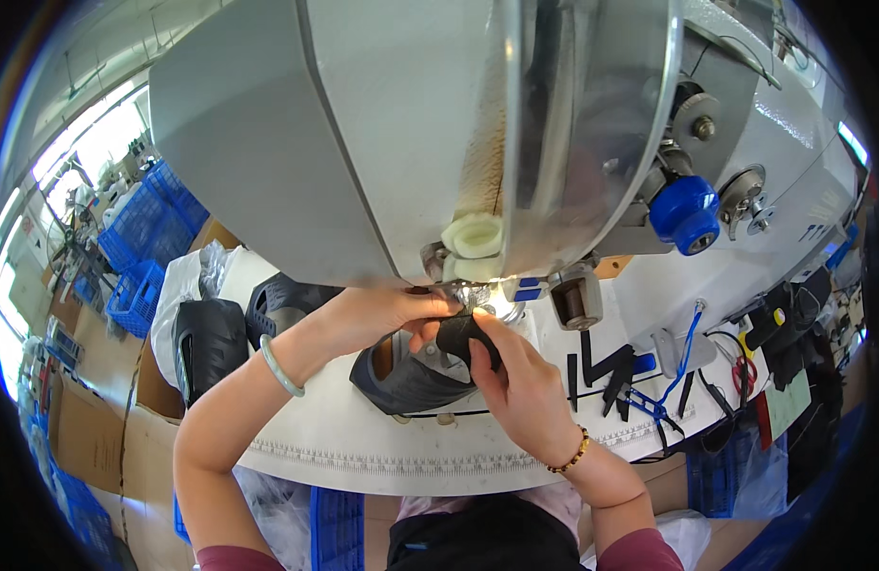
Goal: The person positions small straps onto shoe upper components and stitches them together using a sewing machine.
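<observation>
A dark moulded piece that looks like a shoe upper [401, 385] lies on the white table under the sewing machine head [401, 124]. My left hand [387, 319] reaches in from the left, its fingertips pinched close to the lit needle area. What its fingers hold is mostly hidden. Between thumb and fingers, my right hand [525, 385] grips a folded black flap [466, 338] at the near side of the needle. The flap seems to belong to the dark piece, though the join is covered by my hands.
More dark moulded pieces [209, 347] rest at the table's left end. On the right lie black strips [611, 366], blue-handled thread snips [651, 404] and red-handled scissors [744, 374]. A ruler strip [401, 464] follows the front edge. Blue crates [139, 295] stand at far left.
</observation>
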A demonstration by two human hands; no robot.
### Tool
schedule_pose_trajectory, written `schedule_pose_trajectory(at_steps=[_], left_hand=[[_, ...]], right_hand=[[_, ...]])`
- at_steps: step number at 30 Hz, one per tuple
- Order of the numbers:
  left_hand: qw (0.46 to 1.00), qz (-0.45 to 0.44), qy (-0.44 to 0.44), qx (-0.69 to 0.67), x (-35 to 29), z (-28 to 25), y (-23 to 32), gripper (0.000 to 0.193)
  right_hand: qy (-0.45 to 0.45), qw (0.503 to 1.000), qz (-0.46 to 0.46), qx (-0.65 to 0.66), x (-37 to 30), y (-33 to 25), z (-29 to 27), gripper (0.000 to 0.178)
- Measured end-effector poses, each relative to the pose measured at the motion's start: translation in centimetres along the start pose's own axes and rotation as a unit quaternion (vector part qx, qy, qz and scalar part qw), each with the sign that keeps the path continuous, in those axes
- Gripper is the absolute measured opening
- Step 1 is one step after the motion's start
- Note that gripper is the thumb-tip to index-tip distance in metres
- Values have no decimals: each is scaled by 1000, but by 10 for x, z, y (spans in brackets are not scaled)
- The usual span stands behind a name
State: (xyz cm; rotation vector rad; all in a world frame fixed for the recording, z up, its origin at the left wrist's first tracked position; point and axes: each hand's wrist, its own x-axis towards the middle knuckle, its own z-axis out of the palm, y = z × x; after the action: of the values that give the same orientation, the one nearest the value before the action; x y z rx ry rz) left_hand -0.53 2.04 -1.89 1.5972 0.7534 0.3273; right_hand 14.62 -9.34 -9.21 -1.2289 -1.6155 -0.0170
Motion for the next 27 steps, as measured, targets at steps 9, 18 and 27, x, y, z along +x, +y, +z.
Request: schedule_pose_trajectory(at_steps=[9, 18, 27], left_hand=[[998, -1, -42, -45, 3, -5, -5, 16], [991, -35, 2, -126, 13, -17, -16, 10], [997, -53, -18, -47, 9, -11, -4, 14]], right_hand=[[14, 999, -22, -35, 1, -5, 2, 24], [41, 994, 63, 79, -3, 6, 11, 25], [35, 994, 69, 81, -6, 4, 10, 25]])
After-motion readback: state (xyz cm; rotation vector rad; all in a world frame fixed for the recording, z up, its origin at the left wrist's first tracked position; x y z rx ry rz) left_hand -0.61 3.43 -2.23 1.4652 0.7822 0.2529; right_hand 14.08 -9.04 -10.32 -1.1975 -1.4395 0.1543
